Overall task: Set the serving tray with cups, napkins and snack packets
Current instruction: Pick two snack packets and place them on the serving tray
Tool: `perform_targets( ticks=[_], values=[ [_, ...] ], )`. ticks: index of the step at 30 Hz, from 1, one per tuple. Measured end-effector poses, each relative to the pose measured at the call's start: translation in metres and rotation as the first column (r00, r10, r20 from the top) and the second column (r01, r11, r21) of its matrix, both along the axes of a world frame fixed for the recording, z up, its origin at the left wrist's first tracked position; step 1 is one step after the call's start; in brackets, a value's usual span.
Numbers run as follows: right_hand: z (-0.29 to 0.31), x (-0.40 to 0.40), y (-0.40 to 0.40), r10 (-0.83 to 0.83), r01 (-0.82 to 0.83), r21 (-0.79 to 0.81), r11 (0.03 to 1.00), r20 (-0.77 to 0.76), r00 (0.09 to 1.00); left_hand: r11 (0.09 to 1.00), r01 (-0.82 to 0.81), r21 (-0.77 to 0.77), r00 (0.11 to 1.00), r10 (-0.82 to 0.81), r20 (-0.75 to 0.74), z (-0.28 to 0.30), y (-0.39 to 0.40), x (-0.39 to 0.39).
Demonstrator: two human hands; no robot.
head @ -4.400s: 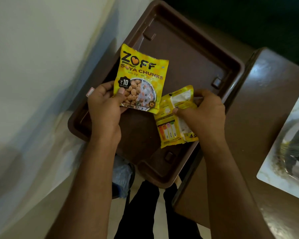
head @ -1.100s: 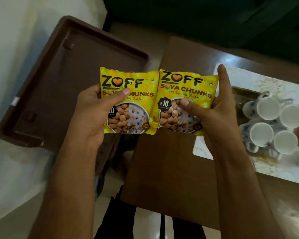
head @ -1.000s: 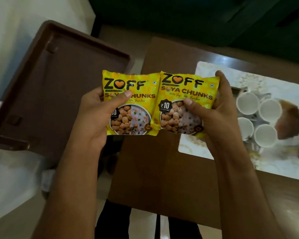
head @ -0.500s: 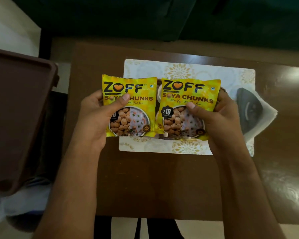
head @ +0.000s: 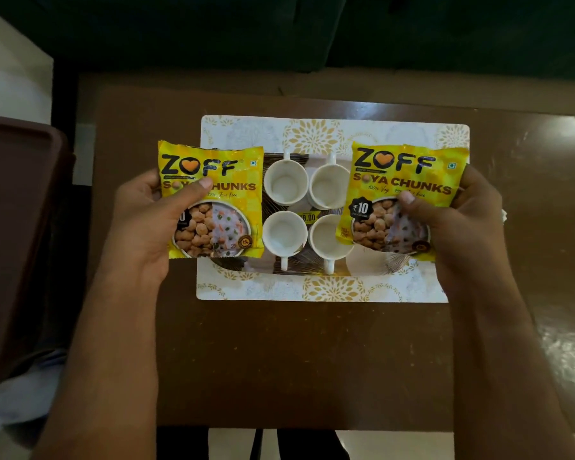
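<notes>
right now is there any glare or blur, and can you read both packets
Head view: dim overall, with window glare on the table at right. Left packet and right packet are sharp, print legible apart from where thumbs cover it. Wide-angle bending at the edges; the brown tray at left is dark and cropped.

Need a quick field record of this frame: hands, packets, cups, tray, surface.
left hand: grips left packet, thumb on its front
right hand: grips right packet, thumb on its front
packets: yellow, held apart, one over each side of the tray
cups: four white, empty, grouped two by two between the packets
serving tray: white with gold floral print, on brown table
brown tray: at left edge, partly out of view
</notes>
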State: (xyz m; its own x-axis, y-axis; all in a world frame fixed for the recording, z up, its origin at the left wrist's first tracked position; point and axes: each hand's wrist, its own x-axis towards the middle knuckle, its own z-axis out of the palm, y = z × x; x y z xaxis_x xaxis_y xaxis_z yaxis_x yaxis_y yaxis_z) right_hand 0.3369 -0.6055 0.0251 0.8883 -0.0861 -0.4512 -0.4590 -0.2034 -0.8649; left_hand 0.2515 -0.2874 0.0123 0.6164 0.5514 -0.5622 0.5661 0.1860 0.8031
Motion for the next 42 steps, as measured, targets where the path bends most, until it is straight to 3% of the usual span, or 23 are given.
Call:
perform_targets(
  ticks=[11,21,25,31,42],
  values=[
    [0.004,0.008,-0.009,0.017,-0.003,-0.161,0.987,0.08,0.997,0.998,-0.058,0.02,0.997,0.059,-0.045,-0.017,0.007,-0.003],
    [-0.009,0.008,-0.013,0.023,0.004,-0.251,0.968,0.103,0.994,0.999,-0.008,0.042,0.997,0.011,-0.076,-0.034,0.003,-0.001],
    [-0.031,0.002,-0.005,0.05,-0.043,-0.235,0.971,0.027,0.998,0.991,0.035,0.132,0.998,-0.029,-0.05,-0.04,-0.005,0.0],
    [-0.053,-0.002,-0.008,0.087,-0.076,-0.267,0.961,0.03,0.996,0.922,0.152,0.355,0.987,-0.124,-0.1,-0.05,-0.007,-0.004],
    [-0.072,-0.018,0.004,0.309,-0.102,-0.662,0.743,0.203,0.929,0.883,0.19,0.43,0.981,-0.156,-0.113,-0.064,-0.007,-0.005]
  ],
)
